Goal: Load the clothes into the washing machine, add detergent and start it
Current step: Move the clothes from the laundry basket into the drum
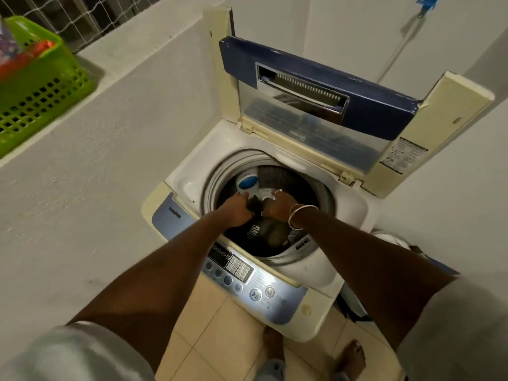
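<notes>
Top-loading washing machine point(324, 273) stands in a corner, lid point(316, 86) folded up and leaning toward the far wall, drum open. Both arms reach down into the drum from the near side. Left hand point(236, 211) and right hand point(279, 207) are side by side just over the drum's middle, each clenched on a dark garment point(265, 229) that hangs between them and down into the tub; white lettering shows on the cloth below the hands. Right wrist carries a thin metal bangle point(298, 215); a ring shows on one right finger. A white fitting with a blue cap point(247, 184) sits on the drum wall just far of the left hand. Control panel point(247, 279) runs along the near edge of the machine, buttons and a dark display visible, untouched. Green plastic basket point(41, 86) rests on the ledge at far left, well apart from the machine, with red and patterned items inside, too blurred to name. Bare feet on beige floor tiles point(217, 336) at near centre
</notes>
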The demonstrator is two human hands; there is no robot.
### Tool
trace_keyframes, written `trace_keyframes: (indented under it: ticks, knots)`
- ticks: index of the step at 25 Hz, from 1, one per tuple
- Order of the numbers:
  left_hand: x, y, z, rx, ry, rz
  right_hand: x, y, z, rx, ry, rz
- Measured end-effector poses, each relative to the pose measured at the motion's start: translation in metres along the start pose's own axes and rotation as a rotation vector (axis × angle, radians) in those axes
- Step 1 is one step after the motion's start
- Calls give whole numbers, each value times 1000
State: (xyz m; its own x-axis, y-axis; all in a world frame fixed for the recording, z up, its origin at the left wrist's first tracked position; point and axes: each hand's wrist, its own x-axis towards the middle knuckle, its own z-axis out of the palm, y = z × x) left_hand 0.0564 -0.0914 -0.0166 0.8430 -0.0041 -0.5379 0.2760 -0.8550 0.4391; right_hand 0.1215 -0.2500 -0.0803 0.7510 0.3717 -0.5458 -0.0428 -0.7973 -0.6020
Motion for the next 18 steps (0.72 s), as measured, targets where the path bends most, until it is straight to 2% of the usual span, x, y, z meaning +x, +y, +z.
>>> trace_keyframes:
  ticks: [4,7,10,15,18]
  knots:
    - [-6,23,2,-33,100,36,-42,-6,-24,112,91,-46]
    - [-18,44,8,-165,327,11,-69,0,-43,155,187,-86]
    - [-34,80,27,-289,511,48,-105,8,-60,178,368,-138]
    - [-63,173,55,-351,594,269,-179,48,-96,172,604,-219]
    - [-73,226,80,-270,592,370,-217,93,-119,155,679,-195]
